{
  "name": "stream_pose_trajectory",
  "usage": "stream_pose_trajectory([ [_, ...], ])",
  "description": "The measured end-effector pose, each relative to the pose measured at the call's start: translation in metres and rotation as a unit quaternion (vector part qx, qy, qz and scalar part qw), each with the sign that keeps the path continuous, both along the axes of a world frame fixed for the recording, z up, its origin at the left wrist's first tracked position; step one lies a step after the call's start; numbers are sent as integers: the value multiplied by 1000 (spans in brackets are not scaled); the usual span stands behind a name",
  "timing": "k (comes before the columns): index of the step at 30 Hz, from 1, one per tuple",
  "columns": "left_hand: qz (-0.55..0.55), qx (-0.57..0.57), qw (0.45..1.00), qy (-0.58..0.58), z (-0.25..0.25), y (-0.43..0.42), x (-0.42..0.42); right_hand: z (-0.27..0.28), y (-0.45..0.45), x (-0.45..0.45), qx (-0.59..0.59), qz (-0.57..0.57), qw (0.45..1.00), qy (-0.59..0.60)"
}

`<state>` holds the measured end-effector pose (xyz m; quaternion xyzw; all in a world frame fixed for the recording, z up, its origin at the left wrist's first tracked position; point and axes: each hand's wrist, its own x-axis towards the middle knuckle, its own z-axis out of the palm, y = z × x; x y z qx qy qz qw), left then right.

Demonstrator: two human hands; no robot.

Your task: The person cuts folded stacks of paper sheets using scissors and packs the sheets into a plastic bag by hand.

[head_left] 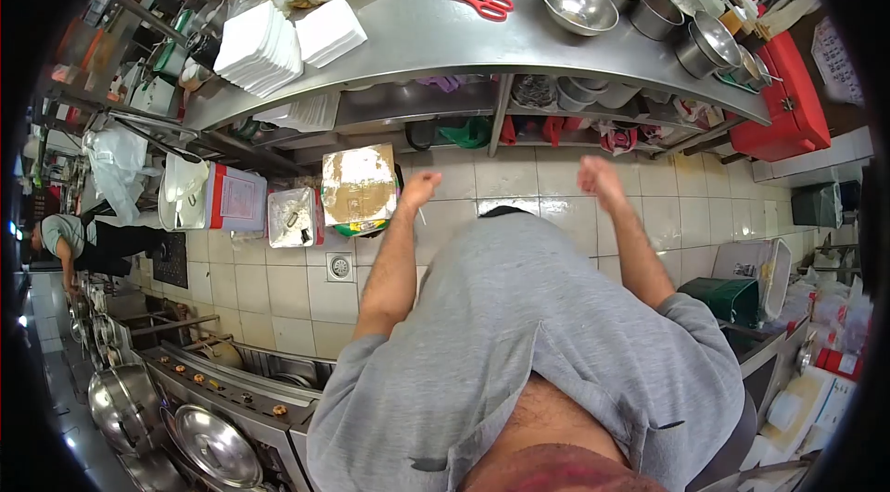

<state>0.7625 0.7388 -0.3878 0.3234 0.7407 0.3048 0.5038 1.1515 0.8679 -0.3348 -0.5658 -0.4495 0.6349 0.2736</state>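
My left hand (422,189) hangs over the tiled floor with its fingers curled. A thin pale sliver shows just below it; I cannot make out whether it is in the fingers. Nearest to that hand is a worn brown-and-white cardboard box (359,188) on the floor. My right hand (599,180), a little blurred, is held out in front with the fingers folded in, and no object shows in it. Both hands are apart from the steel counter (408,24) ahead. On the counter lie red-handled scissors (482,3) and a steel bowl (580,8).
White foam containers (260,49) are stacked on the counter's left, and steel pots (656,12) stand on its right. A red cooler box (783,102) is at the right end. The stove (213,390) is behind me at left. Another person (69,242) stands far left.
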Motion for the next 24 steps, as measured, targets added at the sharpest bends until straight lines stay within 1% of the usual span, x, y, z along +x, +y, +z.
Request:
stream_pose_trajectory([
  [2, 9, 4, 1000, -10, -22, -30, 9, -56, -43, 10, -110, 18, 993, -44],
  [3, 25, 4, 999, -24, -37, -51, 12, -71, -69, 8, -142, 50, 987, -63],
  [4, 43, 10, 998, -41, -46, -62, 16, -75, -78, 1, -168, 85, 978, -85],
  [6, 68, 7, 996, -54, -56, -94, 30, -44, -103, -29, -139, 198, 963, -116],
  [7, 88, 2, 994, -58, -57, -110, 33, -31, -110, -40, -141, 204, 962, -117],
  [8, 95, 7, 994, -52, -53, -114, 31, -17, -108, -57, -71, 245, 959, -122],
  [9, 90, 49, 995, 18, -44, -107, 26, -10, -96, -73, 7, 282, 952, -122],
  [10, 83, 87, 989, 87, -36, -98, 18, -5, -84, -87, 38, 295, 947, -122],
  [11, 112, 159, 974, 116, -28, -81, 1, 0, -73, -100, 66, 286, 953, -79],
  [12, 113, 195, 963, 147, 25, -61, -12, 10, -61, -115, 92, 277, 956, -36],
  [13, 185, 162, 953, 178, 63, -37, -25, 21, -46, -129, 94, 281, 955, -33],
  [14, 227, 179, 931, 222, 58, -12, -55, 33, -30, -143, 131, 284, 950, -10],
  [15, 192, 350, 867, 299, 102, 9, -69, 45, -14, -156, 167, 286, 943, 13],
  [16, 216, 332, 878, 270, 133, 33, -85, 58, 0, -170, 169, 274, 946, 38],
  [18, 210, 329, 854, 344, 175, 82, -118, 75, 32, -191, 178, 270, 945, 42],
  [19, 155, 367, 820, 411, 184, 104, -136, 77, 49, -199, 177, 274, 944, 48],
  [20, 100, 377, 800, 456, 189, 125, -158, 78, 66, -206, 220, 277, 934, 48],
  [21, 62, 346, 786, 508, 196, 142, -172, 82, 83, -214, 262, 280, 922, 48],
  [22, 23, 310, 772, 555, 202, 154, -181, 86, 98, -217, 256, 284, 923, 52],
  [23, 25, 299, 775, 556, 200, 163, -190, 92, 111, -218, 270, 283, 920, 33],
  [24, -14, 265, 790, 552, 195, 170, -202, 97, 126, -219, 288, 284, 914, 16],
])
